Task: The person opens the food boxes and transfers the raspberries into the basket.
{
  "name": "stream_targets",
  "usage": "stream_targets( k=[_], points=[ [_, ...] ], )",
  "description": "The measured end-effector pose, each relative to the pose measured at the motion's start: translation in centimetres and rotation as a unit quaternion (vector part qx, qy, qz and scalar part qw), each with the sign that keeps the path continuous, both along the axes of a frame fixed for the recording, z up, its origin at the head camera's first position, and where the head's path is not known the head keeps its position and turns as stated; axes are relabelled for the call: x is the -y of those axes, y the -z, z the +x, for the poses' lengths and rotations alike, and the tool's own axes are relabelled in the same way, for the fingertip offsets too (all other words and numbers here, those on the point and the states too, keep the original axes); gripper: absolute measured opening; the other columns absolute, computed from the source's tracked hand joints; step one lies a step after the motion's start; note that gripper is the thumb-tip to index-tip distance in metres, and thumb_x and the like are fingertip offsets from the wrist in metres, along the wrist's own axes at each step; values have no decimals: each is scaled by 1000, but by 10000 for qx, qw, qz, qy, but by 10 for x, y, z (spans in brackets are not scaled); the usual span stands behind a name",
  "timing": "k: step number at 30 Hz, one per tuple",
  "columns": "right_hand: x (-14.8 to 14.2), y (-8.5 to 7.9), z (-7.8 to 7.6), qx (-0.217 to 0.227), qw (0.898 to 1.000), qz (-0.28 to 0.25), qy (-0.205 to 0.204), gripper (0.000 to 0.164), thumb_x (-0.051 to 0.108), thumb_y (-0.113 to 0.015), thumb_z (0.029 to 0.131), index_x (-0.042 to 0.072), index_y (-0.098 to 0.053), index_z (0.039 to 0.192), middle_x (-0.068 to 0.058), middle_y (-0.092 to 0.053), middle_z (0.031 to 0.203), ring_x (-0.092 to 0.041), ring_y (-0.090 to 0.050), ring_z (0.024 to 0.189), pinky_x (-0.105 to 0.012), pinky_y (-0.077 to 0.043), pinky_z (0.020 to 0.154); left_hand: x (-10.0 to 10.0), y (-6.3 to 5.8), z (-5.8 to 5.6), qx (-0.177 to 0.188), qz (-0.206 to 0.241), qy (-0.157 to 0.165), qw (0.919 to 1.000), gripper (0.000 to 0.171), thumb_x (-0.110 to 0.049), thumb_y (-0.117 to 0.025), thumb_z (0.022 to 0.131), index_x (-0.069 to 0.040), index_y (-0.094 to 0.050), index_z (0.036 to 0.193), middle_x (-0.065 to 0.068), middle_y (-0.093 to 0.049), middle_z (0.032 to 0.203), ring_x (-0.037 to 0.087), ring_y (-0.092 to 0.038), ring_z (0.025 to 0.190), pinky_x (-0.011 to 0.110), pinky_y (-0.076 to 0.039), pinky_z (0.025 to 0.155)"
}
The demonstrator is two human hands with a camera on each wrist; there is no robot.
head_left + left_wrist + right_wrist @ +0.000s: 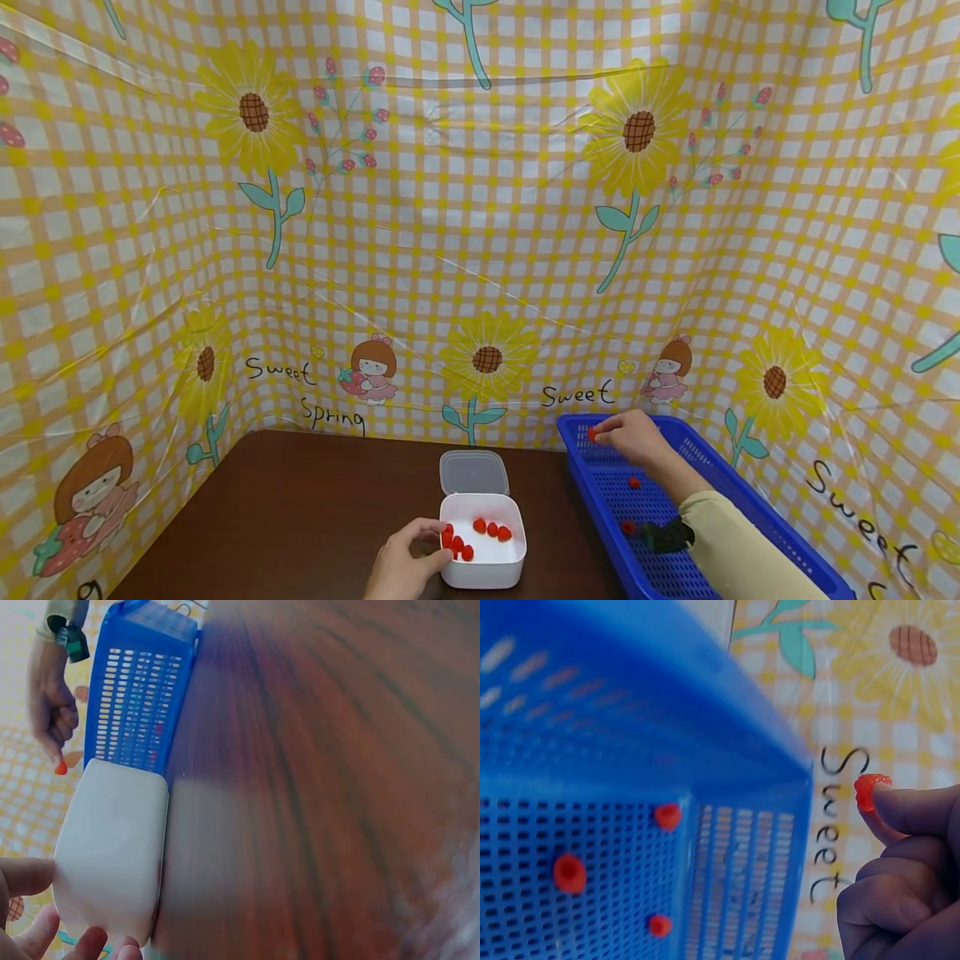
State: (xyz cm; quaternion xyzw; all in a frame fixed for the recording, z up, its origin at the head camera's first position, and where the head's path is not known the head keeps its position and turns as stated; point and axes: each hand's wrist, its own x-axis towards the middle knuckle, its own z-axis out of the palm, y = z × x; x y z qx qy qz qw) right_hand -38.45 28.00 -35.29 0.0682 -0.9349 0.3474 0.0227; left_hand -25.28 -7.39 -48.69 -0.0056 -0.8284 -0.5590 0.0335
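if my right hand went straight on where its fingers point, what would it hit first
Probably the left rim of the blue perforated plastic basket, though height is unclear; the right hand might pass over it.

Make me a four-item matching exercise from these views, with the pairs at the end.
1. Right hand
2. Left hand
3. Basket
4. Translucent lid

A. touching the left side of the white box
B. at the far edge of the white box
C. pinching a red berry
D. blue, with red berries inside

Pairs: 1-C, 2-A, 3-D, 4-B
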Motion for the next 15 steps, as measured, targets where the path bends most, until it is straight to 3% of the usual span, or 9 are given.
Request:
stream_targets(
  k=[3, 5, 7, 15],
  points=[
    [-7, 2, -1, -44, 9997, 236, -29, 23, 9, -65, 94, -4, -74, 111, -25, -69, 115, -29, -61, 81, -41, -49, 67, 0, -1, 0, 49, 27, 10, 10000, 29, -23, -78, 86, -14, -71, 113, 2, -70, 101, 21, -61, 94, 48, -52, 79],
    [-12, 4, -2, -19, 9996, 273, 0, 23, 8, -65, 94, -5, -74, 110, -25, -70, 114, -40, -65, 89, -48, -53, 75, 0, -2, 1, 59, 31, 15, 10000, 29, -23, -77, 86, -14, -71, 113, 2, -69, 101, 22, -61, 94, 49, -51, 79],
    [-15, 6, -2, -20, 9994, 360, -3, 23, 7, -65, 94, -7, -73, 110, -27, -69, 115, -47, -60, 112, -54, -51, 87, 0, -2, 1, 52, 20, 16, 10000, 29, -23, -77, 85, -14, -71, 113, 2, -69, 101, 22, -61, 95, 49, -51, 80],
    [-31, 23, -12, 112, 9987, 445, 200, 20, 3, -65, 91, -9, -74, 105, -29, -68, 112, -32, -62, 92, -37, -49, 69, -1, -4, 1, 132, 21, -14, 9999, 29, -23, -77, 86, -14, -71, 113, 2, -70, 102, 25, -60, 99, 59, -48, 85]
  ],
)
